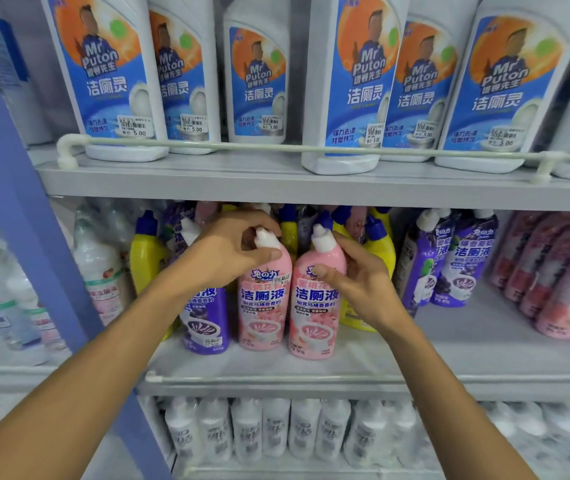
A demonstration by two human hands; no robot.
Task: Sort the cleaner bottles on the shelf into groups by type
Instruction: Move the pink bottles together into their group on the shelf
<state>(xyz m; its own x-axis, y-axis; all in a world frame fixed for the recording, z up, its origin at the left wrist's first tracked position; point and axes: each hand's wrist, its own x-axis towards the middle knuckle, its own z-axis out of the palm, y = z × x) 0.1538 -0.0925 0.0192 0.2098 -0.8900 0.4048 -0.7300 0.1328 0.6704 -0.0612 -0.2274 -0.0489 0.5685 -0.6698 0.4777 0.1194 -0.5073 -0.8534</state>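
Two pink cleaner bottles with white caps stand side by side on the middle shelf (pixel 450 362). My left hand (pixel 228 251) grips the neck of the left pink bottle (pixel 263 306). My right hand (pixel 356 275) holds the shoulder of the right pink bottle (pixel 314 306), thumb on its front. A purple bottle (pixel 205 320) stands just left of them, partly behind my left wrist. Yellow bottles with blue caps (pixel 145 251) crowd behind. Further right stand purple bottles (pixel 450 265) and a group of pink bottles (pixel 560 282).
The top shelf carries large white toilet-cleaner bottles (pixel 353 81) behind a white guard rail (pixel 242 145). White bottles (pixel 259 431) fill the bottom shelf. A blue upright post (pixel 24 216) runs down the left, with wrapped pale bottles (pixel 100 268) beside it.
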